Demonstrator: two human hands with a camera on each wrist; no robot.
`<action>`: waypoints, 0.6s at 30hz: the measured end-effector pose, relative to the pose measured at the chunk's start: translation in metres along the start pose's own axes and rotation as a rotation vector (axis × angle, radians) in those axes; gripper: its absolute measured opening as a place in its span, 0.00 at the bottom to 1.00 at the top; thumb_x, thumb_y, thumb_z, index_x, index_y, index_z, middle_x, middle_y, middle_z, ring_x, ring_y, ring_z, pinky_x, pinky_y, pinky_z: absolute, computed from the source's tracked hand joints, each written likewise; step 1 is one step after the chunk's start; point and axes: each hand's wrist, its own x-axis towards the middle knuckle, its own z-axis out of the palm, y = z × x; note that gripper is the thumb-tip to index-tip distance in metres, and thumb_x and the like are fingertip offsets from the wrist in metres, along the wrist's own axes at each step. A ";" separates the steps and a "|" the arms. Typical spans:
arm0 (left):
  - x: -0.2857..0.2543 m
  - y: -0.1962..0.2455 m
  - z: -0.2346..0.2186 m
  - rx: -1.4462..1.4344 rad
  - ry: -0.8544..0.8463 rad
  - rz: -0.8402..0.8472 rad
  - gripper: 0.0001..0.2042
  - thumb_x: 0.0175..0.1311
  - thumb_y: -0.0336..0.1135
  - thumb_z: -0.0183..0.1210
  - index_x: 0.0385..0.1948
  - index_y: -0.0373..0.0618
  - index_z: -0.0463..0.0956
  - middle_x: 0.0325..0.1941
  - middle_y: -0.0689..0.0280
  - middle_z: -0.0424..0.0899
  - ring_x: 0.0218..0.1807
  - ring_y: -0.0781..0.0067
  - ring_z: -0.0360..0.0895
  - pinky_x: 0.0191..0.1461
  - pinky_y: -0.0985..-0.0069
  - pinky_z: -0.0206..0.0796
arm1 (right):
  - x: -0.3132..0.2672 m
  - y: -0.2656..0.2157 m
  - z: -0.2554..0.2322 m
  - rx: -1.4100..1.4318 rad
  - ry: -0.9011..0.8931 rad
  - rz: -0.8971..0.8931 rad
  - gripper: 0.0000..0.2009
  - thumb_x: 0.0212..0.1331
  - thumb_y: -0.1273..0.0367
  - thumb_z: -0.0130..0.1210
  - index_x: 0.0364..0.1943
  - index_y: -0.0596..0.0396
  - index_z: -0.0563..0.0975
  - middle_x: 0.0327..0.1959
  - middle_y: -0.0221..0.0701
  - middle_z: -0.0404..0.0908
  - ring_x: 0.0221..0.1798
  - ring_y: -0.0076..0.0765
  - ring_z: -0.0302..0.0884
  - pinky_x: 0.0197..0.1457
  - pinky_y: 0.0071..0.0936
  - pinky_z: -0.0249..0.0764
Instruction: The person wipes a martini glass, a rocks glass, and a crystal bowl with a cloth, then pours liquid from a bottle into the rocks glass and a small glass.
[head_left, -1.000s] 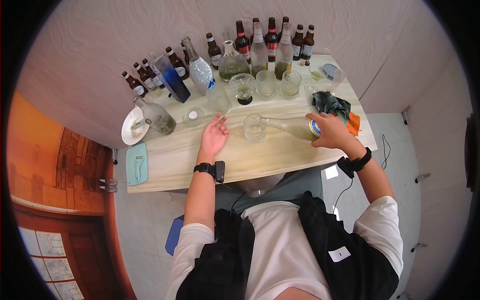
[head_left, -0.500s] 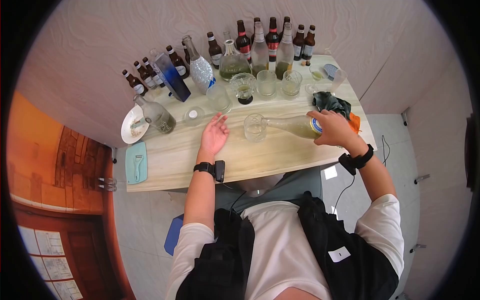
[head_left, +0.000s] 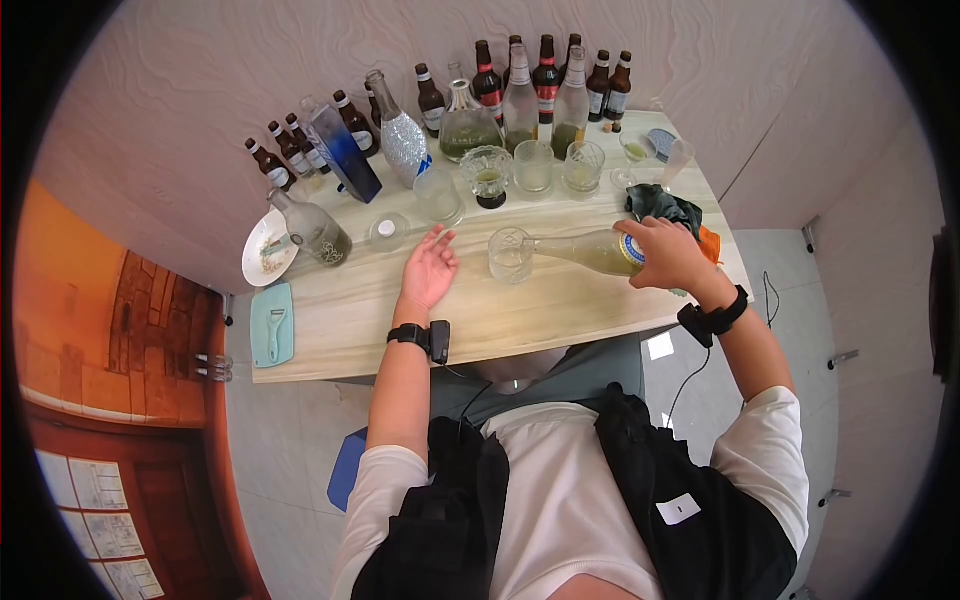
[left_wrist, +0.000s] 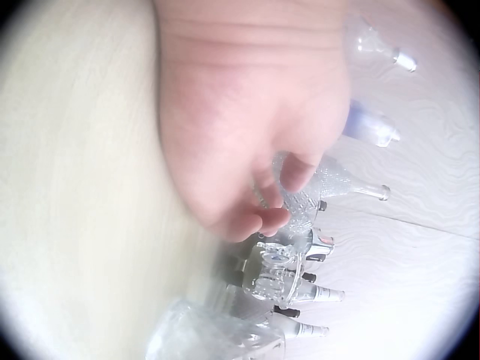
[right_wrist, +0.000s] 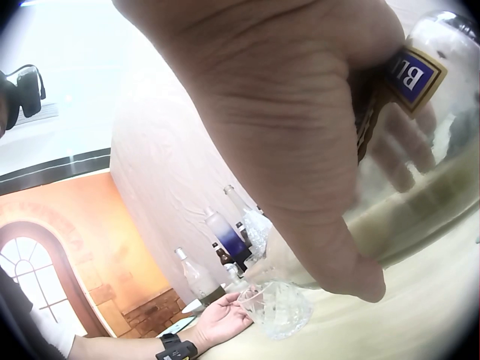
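The right hand [head_left: 672,258] grips a clear bottle [head_left: 585,252] near its base; it is tilted almost flat, its neck at the rim of a cut-glass tumbler [head_left: 510,256]. Greenish liquid lies along the low side of the bottle [right_wrist: 405,225] in the right wrist view, with fingers seen through the glass. Palm up, the left hand [head_left: 431,268] rests on the table left of the tumbler, fingers loosely bent and holding nothing. In the left wrist view that hand [left_wrist: 255,127] has glasses beyond its fingertips.
Brown bottles [head_left: 430,102] and tall clear bottles line the back. Several glasses [head_left: 532,168] stand before them. At left are a frosted bottle [head_left: 322,238], a white plate [head_left: 258,262] and a peeler on a teal board [head_left: 287,345]. Dark cloth [head_left: 664,207] lies right.
The right hand and the bottle have shifted slightly to the right, and the liquid now reaches more of the bottle's length. The left hand has stayed where it was.
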 end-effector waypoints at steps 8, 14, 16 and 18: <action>-0.001 0.000 0.001 -0.004 0.008 0.002 0.17 0.67 0.31 0.50 0.58 0.45 0.68 0.54 0.59 0.77 0.34 0.75 0.66 0.42 0.75 0.64 | 0.001 0.000 -0.001 -0.006 0.003 -0.002 0.39 0.32 0.64 0.69 0.60 0.39 0.71 0.45 0.36 0.78 0.53 0.47 0.77 0.56 0.41 0.72; -0.001 0.000 0.001 0.006 0.007 0.000 0.17 0.67 0.32 0.50 0.58 0.45 0.68 0.54 0.59 0.77 0.34 0.75 0.66 0.42 0.76 0.64 | 0.002 0.000 -0.001 -0.010 -0.003 -0.004 0.39 0.32 0.64 0.69 0.60 0.39 0.71 0.45 0.36 0.78 0.53 0.47 0.77 0.56 0.41 0.72; -0.001 0.000 0.001 0.007 0.007 0.002 0.17 0.68 0.32 0.50 0.58 0.45 0.68 0.54 0.59 0.77 0.34 0.75 0.66 0.42 0.76 0.64 | 0.003 0.000 -0.001 -0.009 -0.006 -0.009 0.39 0.32 0.64 0.69 0.60 0.39 0.71 0.45 0.36 0.78 0.53 0.47 0.77 0.55 0.41 0.72; 0.000 0.000 -0.001 0.003 0.004 -0.001 0.18 0.68 0.32 0.49 0.59 0.45 0.68 0.55 0.59 0.77 0.34 0.75 0.67 0.42 0.75 0.64 | 0.003 -0.001 -0.001 -0.014 -0.001 -0.014 0.39 0.32 0.64 0.69 0.60 0.39 0.71 0.45 0.36 0.78 0.53 0.47 0.77 0.55 0.41 0.72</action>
